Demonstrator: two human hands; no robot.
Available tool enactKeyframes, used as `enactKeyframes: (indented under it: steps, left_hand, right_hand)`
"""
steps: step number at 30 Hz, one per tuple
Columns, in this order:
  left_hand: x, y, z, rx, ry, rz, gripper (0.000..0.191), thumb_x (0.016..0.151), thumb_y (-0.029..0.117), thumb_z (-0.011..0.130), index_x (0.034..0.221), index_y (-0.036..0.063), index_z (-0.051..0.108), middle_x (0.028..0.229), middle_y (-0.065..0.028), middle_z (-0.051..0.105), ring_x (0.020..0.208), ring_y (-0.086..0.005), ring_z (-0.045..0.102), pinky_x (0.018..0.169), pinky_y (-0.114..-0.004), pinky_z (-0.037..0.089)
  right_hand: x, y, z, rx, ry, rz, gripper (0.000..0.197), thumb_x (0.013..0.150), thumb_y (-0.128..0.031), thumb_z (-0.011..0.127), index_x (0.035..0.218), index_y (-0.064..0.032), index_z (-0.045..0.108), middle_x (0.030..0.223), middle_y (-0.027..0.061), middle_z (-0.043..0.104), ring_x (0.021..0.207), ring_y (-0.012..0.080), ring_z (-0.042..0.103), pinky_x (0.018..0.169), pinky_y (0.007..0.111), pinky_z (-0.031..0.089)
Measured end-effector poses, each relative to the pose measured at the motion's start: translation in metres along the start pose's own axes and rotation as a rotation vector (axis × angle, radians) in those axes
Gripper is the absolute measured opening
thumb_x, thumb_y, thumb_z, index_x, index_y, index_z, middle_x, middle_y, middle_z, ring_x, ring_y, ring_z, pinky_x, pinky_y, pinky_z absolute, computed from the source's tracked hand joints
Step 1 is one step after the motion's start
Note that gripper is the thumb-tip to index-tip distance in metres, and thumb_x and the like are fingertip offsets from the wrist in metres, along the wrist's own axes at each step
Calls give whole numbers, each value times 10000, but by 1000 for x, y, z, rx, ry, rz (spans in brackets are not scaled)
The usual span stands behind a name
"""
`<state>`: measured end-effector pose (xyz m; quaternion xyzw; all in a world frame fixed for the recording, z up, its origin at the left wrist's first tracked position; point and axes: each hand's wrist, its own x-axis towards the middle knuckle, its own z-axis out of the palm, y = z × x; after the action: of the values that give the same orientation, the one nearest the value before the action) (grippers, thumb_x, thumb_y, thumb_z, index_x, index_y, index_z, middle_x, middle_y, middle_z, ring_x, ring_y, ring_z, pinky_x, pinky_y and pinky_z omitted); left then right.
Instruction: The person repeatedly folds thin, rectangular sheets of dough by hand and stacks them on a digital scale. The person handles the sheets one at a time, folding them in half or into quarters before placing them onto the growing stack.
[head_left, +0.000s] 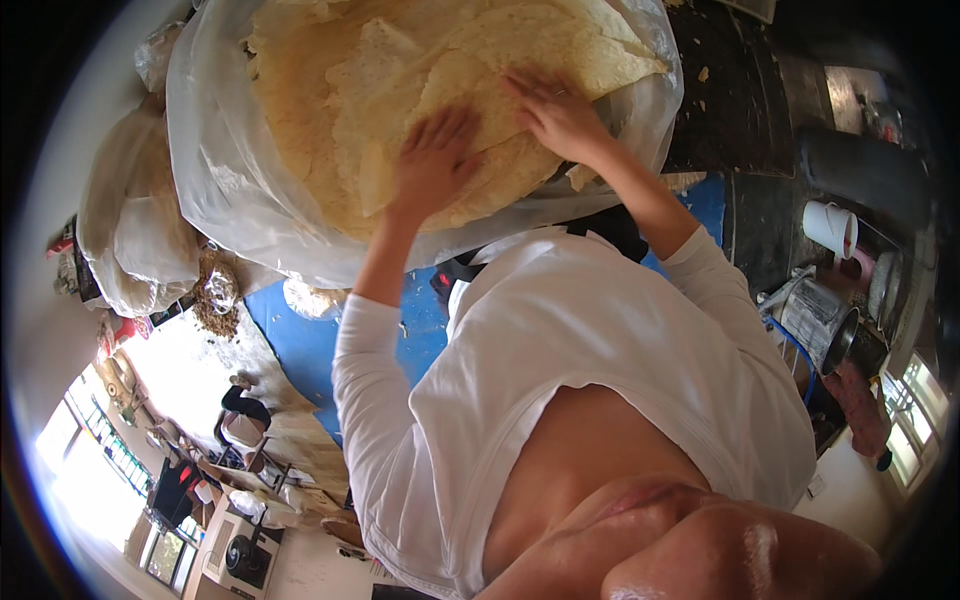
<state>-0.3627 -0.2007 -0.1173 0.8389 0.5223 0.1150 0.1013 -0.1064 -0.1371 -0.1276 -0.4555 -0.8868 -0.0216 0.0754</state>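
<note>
A large, loosely layered pile of thin yellowish flatbread sheets (337, 97) with ragged edges fills a big translucent plastic bag (217, 172), whose mouth is spread wide around it. My left hand (439, 161), slightly blurred, lies palm down on the near middle of the pile, fingers stretched out. To its right, my right hand (559, 112) rests flat on a folded top sheet (570, 45), with a ring on one finger. Neither hand grasps anything. A small broken piece (581, 177) sits at the pile's near right edge.
Another filled plastic bag (142, 217) stands at the left. Blue floor covering (300, 330) lies below. A dark surface (727, 90) with crumbs is at the right, beyond it a white bucket (829, 229) and a metal pot (817, 322). One person (246, 427) sits at lower left; another (859, 409) is far right.
</note>
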Motion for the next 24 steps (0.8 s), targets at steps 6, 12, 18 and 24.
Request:
enactKeyframes:
  steps: [6,12,18,24]
  left_hand:
    - [-56,-29,-68,262,-115,35,459,866,273,635,1307,149,624,1302,-80,656,1185,-228,636,931,-396,537]
    - [0,-3,-118,-232,-909,114,212,874,206,636,1040,94,707,947,-154,711,910,-299,681,807,-408,547]
    - [105,-96,-42,-1013,-1019,-380,339,1003,298,544,1180,52,693,1130,-86,716,988,-199,684,893,-337,527]
    - [149,-159,-78,-38,-549,-65,597,1022,480,441,1283,-36,592,1009,-168,685,961,-299,634,912,-434,485]
  right_hand:
    - [-5,24,-30,-21,-151,217,843,931,-527,617,1558,-69,287,1602,145,327,1496,296,282,1193,464,266]
    - [-21,-131,-26,399,-94,-356,495,898,-227,651,1318,18,561,1447,173,502,1373,325,453,1109,418,403]
    - [-23,-113,-18,1256,-230,-48,480,995,-150,533,1450,-20,456,1488,101,484,1392,233,444,1138,363,381]
    - [-22,-81,-43,2760,101,1113,460,1099,-312,367,1472,-43,373,1496,77,465,1381,231,456,1165,371,381]
